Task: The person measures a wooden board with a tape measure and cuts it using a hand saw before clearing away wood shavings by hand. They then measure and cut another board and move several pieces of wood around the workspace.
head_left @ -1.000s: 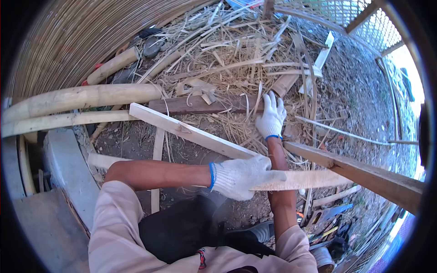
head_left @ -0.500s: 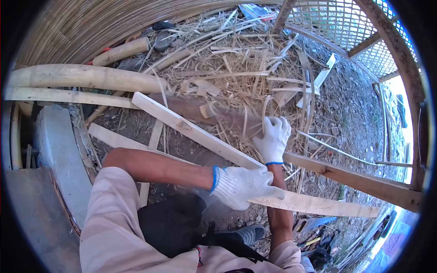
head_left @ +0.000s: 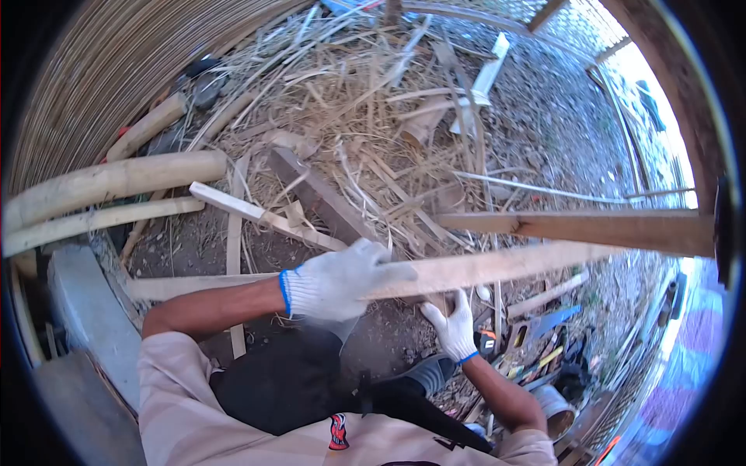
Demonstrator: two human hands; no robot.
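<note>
My left hand (head_left: 334,281), in a white knit glove with a blue cuff, is closed around a long, pale wooden strip (head_left: 497,268). The strip runs to the right and seems to continue on the left beneath my wrist. Lower down, my gloved right hand (head_left: 452,325) has its thumb and fingers around what looks like the near end of a brown plank (head_left: 322,190). The pale strip and my left hand cover part of that plank. A squared pale stick (head_left: 260,217) crosses the plank and passes behind my left hand.
Bamboo poles (head_left: 116,177) lie at the left beside a concrete block (head_left: 97,311). Shavings (head_left: 357,101) litter the ground ahead. A wooden rail (head_left: 606,225) extends at the right. Near my right arm lie a handsaw (head_left: 544,325) and a tape measure (head_left: 487,342).
My right hand has come closer to my body, with the plank's near end. My left hand has moved left and up with the pale strip, which now slopes upward to the right. The view has shifted.
</note>
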